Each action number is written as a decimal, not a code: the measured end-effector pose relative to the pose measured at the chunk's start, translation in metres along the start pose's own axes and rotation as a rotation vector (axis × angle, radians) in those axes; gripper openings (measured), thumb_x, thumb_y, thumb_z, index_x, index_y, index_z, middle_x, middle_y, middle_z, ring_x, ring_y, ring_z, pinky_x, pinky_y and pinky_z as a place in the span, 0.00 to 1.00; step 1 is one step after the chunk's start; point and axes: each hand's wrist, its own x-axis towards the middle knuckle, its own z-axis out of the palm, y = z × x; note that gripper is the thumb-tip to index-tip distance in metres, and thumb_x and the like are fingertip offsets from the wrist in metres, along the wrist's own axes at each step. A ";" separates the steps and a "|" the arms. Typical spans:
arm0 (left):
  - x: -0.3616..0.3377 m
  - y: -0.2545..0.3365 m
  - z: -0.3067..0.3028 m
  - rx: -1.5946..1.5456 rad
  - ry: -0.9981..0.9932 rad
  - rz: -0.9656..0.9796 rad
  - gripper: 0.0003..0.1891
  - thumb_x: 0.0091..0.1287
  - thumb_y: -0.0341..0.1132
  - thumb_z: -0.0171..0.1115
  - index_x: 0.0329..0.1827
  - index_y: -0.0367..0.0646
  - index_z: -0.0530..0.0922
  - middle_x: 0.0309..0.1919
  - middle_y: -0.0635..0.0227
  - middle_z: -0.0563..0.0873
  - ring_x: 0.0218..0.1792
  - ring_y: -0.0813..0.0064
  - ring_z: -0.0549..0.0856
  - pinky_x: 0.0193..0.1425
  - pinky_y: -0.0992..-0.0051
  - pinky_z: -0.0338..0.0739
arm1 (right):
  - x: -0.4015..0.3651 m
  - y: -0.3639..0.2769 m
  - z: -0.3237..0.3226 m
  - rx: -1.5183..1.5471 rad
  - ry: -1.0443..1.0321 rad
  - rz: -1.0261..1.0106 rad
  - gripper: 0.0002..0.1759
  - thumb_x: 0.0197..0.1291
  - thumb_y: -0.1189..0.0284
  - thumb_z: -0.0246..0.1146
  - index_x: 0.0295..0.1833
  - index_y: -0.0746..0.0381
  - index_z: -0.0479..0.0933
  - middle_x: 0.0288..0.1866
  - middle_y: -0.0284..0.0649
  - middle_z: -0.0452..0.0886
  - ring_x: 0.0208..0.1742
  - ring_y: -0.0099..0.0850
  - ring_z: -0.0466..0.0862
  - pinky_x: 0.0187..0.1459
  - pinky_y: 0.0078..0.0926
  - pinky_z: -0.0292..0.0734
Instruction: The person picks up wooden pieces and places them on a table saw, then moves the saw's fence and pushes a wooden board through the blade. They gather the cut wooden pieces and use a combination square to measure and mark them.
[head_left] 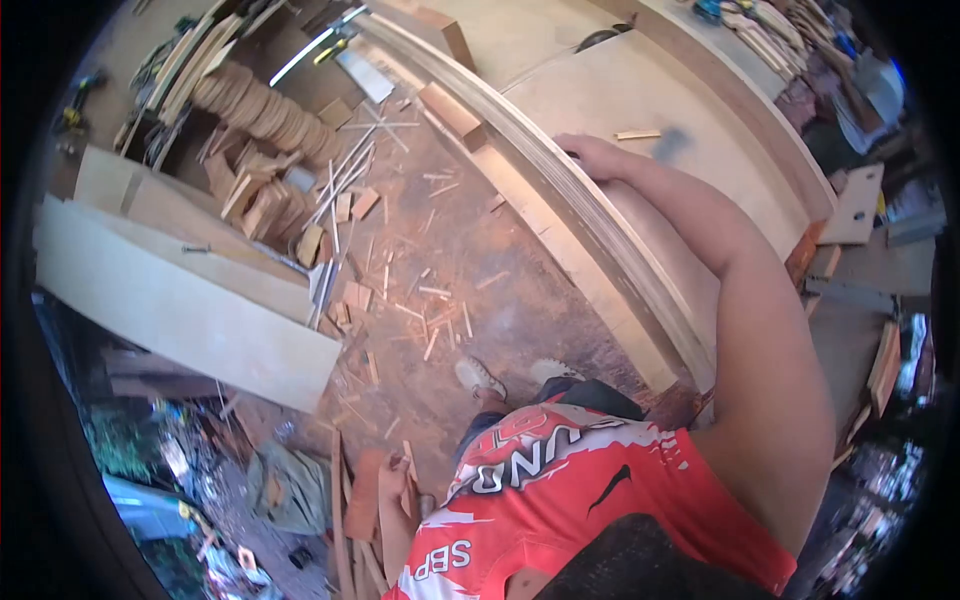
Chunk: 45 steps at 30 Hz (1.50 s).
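The right hand [590, 155] is lying palm-down, loosely open and pressing rather than gripping, on the long curved wooden strip [625, 255] running along the workbench [700, 110] edge; the strip is looking stiff yet springy and unwieldy, likely wanting 2 well-spaced holds; the left hand [398, 495] is hanging low, its opening impossible to tell.

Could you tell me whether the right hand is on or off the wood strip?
On: the right hand rests atop the strip.

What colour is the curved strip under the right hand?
The curved strip is pale tan wood, layered edge; head view.
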 end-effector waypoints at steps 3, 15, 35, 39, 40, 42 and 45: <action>0.067 0.047 -0.032 0.042 0.012 0.126 0.27 0.65 0.37 0.65 0.64 0.31 0.71 0.51 0.51 0.84 0.52 0.64 0.83 0.57 0.69 0.77 | -0.030 -0.004 0.001 0.032 -0.052 0.128 0.25 0.63 0.68 0.59 0.66 0.55 0.71 0.62 0.44 0.77 0.62 0.38 0.77 0.62 0.35 0.70; 0.259 0.226 -0.108 0.146 -0.227 0.486 0.24 0.66 0.36 0.64 0.62 0.36 0.73 0.51 0.55 0.83 0.53 0.66 0.82 0.57 0.69 0.76 | -0.046 -0.027 0.012 0.324 0.102 0.539 0.17 0.54 0.71 0.67 0.50 0.64 0.81 0.40 0.37 0.86 0.39 0.23 0.80 0.43 0.27 0.76; 0.224 0.648 0.025 0.149 -0.197 1.010 0.13 0.69 0.28 0.59 0.55 0.34 0.78 0.49 0.61 0.84 0.50 0.74 0.82 0.57 0.75 0.75 | -0.038 0.003 -0.015 0.773 -0.027 0.664 0.16 0.68 0.61 0.59 0.47 0.65 0.76 0.38 0.41 0.82 0.34 0.29 0.82 0.34 0.28 0.78; 0.191 0.735 0.078 0.478 -0.168 1.504 0.12 0.63 0.27 0.61 0.49 0.36 0.81 0.45 0.57 0.85 0.44 0.64 0.84 0.52 0.69 0.76 | -0.033 0.004 -0.010 0.965 0.053 0.713 0.16 0.71 0.62 0.54 0.49 0.65 0.76 0.36 0.39 0.81 0.30 0.25 0.81 0.31 0.24 0.77; 0.184 0.753 0.093 0.539 -0.225 1.518 0.11 0.63 0.27 0.62 0.48 0.36 0.81 0.45 0.56 0.85 0.44 0.61 0.84 0.52 0.68 0.76 | -0.034 0.004 -0.011 0.986 0.064 0.721 0.17 0.73 0.62 0.52 0.49 0.65 0.76 0.35 0.38 0.81 0.29 0.23 0.80 0.31 0.23 0.76; 0.177 0.780 0.124 0.695 -0.294 1.503 0.11 0.63 0.31 0.63 0.46 0.36 0.81 0.45 0.55 0.85 0.44 0.57 0.84 0.52 0.67 0.77 | -0.037 0.001 -0.017 1.059 0.042 0.748 0.17 0.73 0.62 0.51 0.48 0.64 0.76 0.34 0.37 0.80 0.28 0.22 0.79 0.30 0.22 0.75; 0.186 0.804 0.165 1.036 -0.275 1.301 0.15 0.60 0.38 0.66 0.45 0.37 0.81 0.43 0.54 0.86 0.46 0.55 0.84 0.53 0.64 0.77 | -0.044 0.001 -0.011 1.212 0.033 0.794 0.18 0.74 0.60 0.49 0.48 0.63 0.77 0.32 0.34 0.78 0.25 0.20 0.75 0.27 0.21 0.73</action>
